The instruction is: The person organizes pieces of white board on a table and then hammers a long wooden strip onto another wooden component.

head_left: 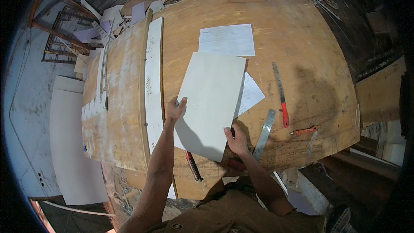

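Note:
A white rectangular board (pixel 211 99) is held over the wooden worktable, tilted a little. My left hand (pixel 176 108) grips its left edge, thumb on top. On the lower right edge my right hand (pixel 236 139) is closed, its thumb on the upper face and its other fingers partly hidden. One paper sheet (pixel 226 39) lies beyond the board, and a second sheet (pixel 251 96) is partly covered by it. A flat metal strip (pixel 264 133) rests beside my right hand. Below the board's near edge lies a red-and-black handled tool (pixel 193 167), its far end covered.
To the right lie a long-bladed tool with a red handle (pixel 281 97) and an orange utility knife (pixel 304 130). A long white strip (pixel 154 73) runs along a wooden batten on the left of the table (pixel 310 47). Offcuts (pixel 113 17) are piled beyond the far left edge.

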Motion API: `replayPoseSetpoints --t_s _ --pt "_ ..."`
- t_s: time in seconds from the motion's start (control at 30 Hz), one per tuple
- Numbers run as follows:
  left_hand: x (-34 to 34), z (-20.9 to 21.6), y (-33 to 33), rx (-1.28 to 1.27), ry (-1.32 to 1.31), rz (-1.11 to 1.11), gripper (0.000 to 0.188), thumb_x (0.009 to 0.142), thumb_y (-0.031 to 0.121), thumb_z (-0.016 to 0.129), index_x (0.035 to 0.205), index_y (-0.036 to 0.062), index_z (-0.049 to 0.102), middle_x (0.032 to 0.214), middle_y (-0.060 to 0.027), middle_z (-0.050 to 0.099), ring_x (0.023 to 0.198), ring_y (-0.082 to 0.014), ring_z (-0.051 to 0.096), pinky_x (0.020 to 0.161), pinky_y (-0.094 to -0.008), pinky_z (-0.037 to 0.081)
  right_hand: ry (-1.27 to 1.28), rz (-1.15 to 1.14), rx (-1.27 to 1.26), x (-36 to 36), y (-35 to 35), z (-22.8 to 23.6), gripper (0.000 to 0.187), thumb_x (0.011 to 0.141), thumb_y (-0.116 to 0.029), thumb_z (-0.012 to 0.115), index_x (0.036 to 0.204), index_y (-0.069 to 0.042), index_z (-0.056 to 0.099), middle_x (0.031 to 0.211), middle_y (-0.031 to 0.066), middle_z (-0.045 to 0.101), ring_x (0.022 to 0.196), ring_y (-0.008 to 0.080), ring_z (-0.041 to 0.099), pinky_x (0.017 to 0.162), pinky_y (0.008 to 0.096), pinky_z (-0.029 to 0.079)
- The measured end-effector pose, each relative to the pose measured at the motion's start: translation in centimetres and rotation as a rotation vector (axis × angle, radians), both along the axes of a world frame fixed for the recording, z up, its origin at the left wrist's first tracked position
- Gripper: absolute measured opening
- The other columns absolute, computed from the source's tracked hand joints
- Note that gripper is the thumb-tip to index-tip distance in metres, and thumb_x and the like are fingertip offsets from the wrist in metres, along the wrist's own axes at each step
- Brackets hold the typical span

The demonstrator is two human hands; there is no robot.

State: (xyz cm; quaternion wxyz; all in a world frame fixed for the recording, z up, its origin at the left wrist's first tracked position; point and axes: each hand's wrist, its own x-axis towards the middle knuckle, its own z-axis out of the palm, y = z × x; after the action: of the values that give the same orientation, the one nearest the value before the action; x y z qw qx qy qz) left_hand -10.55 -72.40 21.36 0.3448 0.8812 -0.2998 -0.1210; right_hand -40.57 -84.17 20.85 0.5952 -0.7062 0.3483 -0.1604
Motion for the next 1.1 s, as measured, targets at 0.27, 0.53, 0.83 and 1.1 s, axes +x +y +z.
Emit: replayPoseSetpoints --t_s 0.27,0.53,0.83,1.1 --pt "-0.8 0.6 -0.3 -0.055 -0.038 0.027 0.069 0.084 0.051 0.061 0.114 -0.0105 0.056 0.080 -0.0165 0.060 0.076 -0.0211 0.053 0.067 -0.0355 0.045 -0.070 -0.024 -0.033 0.1 0.0 -0.5 0.033 0.092 -0.036 0.055 0.105 -0.005 0.055 0.086 0.0220 0.062 0.083 0.0395 0.061 0.071 0.0459 0.047" --pt "-1.0 1.3 -0.3 0.104 0.058 0.062 0.066 0.086 0.050 0.060 0.116 -0.0090 0.055 0.087 -0.0175 0.062 0.082 -0.0230 0.056 0.072 -0.0351 0.046 -0.006 -0.006 0.019 0.0 0.0 -0.2 0.034 0.091 -0.035 0.057 0.106 -0.005 0.055 0.088 0.0210 0.062 0.086 0.0382 0.062 0.073 0.0458 0.047" --pt "-0.6 1.1 -0.3 0.052 0.085 -0.014 0.064 0.089 0.045 0.058 0.128 -0.0056 0.049 0.125 -0.0245 0.055 0.122 -0.0325 0.049 0.100 -0.0380 0.037 -0.021 -0.011 0.023 0.0 0.0 -0.4 0.036 0.092 -0.037 0.055 0.108 -0.004 0.055 0.088 0.0210 0.061 0.086 0.0386 0.061 0.074 0.0445 0.047" --pt "-1.0 1.3 -0.3 -0.016 0.099 0.028 0.064 0.088 0.047 0.059 0.123 -0.0066 0.053 0.117 -0.0239 0.060 0.114 -0.0321 0.055 0.095 -0.0384 0.041 -0.020 -0.004 -0.022 0.2 0.2 -0.9 0.036 0.093 -0.036 0.054 0.107 -0.003 0.055 0.093 0.0215 0.061 0.088 0.0392 0.060 0.076 0.0442 0.046"
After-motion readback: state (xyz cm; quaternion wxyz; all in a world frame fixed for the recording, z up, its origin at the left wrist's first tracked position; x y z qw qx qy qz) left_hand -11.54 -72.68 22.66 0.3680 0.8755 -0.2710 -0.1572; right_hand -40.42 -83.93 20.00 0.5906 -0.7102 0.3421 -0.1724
